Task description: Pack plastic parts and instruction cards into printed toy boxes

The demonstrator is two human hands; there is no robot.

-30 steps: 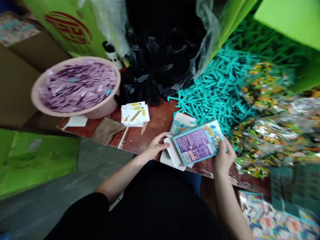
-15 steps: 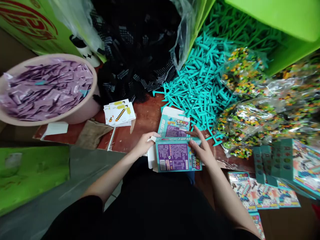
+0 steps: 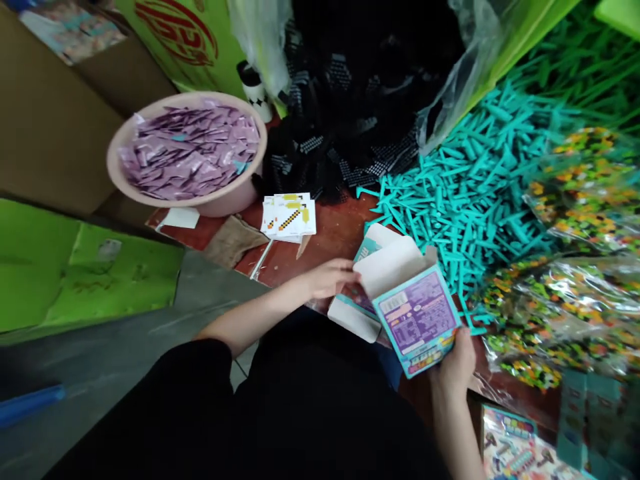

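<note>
While the right hand (image 3: 456, 363) grips the small teal carton (image 3: 417, 319) by its lower corner, just right of the frame's centre, fingers curled behind the printed purple panel and thumb seemingly on the near edge, the left hand (image 3: 330, 277) reaches in from the left with its fingers lightly spread, fingertips at the white flap (image 3: 390, 265) that stands open on the carton's upper end. The carton is held tilted above the edge of the reddish table (image 3: 327, 233), over another flat teal box blank (image 3: 356, 303) lying beneath it. To do this step well, I judge the right hand should keep the carton squared rather than squeezed, since thin card buckles easily; a hold near the corner leaves the mouth free. The left fingertips would do best to work along the flap's crease, not its free edge, so the fold lands cleanly. Whether anything sits inside the carton cannot be told from here.

Round about, a pink basin (image 3: 235, 193) full of purple sachets (image 3: 190, 150) stands at upper left, a small stack of printed cards (image 3: 289, 215) lies just below it toward centre, a heap of teal plastic sticks (image 3: 465, 187) spreads across the upper right, and black parts (image 3: 350, 100) fill a clear bag at top centre. Clear bags of multicoloured pieces (image 3: 560, 313) crowd the right edge, near enough to the right wrist that an elbow swing could snag them
</note>
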